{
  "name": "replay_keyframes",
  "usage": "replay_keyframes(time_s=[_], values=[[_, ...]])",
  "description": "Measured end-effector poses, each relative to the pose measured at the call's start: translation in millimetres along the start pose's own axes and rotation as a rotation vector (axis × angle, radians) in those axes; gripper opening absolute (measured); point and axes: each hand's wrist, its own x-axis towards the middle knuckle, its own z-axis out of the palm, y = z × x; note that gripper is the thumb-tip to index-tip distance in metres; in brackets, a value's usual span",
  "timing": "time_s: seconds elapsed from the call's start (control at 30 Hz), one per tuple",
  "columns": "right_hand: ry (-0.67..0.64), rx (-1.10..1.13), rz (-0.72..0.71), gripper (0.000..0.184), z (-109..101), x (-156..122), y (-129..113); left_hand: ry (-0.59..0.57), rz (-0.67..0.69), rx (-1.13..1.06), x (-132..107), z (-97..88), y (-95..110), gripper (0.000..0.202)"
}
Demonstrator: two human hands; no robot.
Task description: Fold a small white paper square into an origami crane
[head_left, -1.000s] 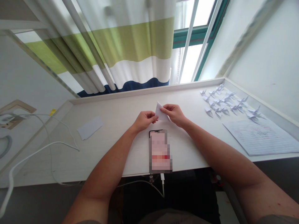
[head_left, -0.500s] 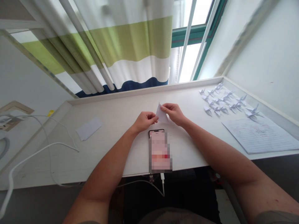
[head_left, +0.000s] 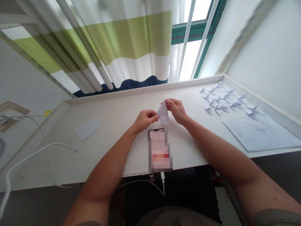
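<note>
Since the previous frame, the folded white paper point(head_left: 163, 115) has turned to show more of its triangular face, and the right hand point(head_left: 178, 110) has shifted up to its peak. The paper lies directly between the two hands, to the left of the right hand and the right of the left hand point(head_left: 145, 120). Its long axis runs from the peak at the right fingertips down toward the person, to a lower corner free of both hands; whether that corner touches the desk point(head_left: 185, 147) cannot be told. Neither hand is clearly nearer, as both touch it: the right pinches the peak, while the left, fingers curled, grips the left corner between thumb and forefinger. Just nearer the person than both hands lies a phone point(head_left: 158, 147); paper slips point(head_left: 88, 128) rest left of the left hand, and paper cranes point(head_left: 235, 104) stand well right of the right hand.
</note>
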Motion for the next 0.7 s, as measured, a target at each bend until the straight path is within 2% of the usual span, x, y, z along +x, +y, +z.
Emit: replay_keyframes(time_s=[0.13,0.2,0.33,0.47,0.7], values=[[-0.154,-0.113,0.017,0.065,0.6,-3.6,0.5,0.119,0.019,-0.068,1.6,-3.2,-0.1,0.027],[-0.174,-0.164,0.010,0.067,1.2,-5.4,0.7,0.150,0.028,-0.075,2.2,-5.8,0.1,0.027],[-0.191,-0.170,-0.008,0.067,1.7,-6.6,0.1,0.149,0.010,-0.055,2.6,-8.9,0.0,0.030],[-0.236,-0.168,-0.012,0.066,1.7,-6.7,0.6,0.134,0.028,-0.024,2.9,-5.6,-2.0,0.042],[-0.323,-0.215,0.069,0.065,5.6,-10.1,5.9,0.335,0.145,-0.055,6.1,0.8,-7.9,0.048]])
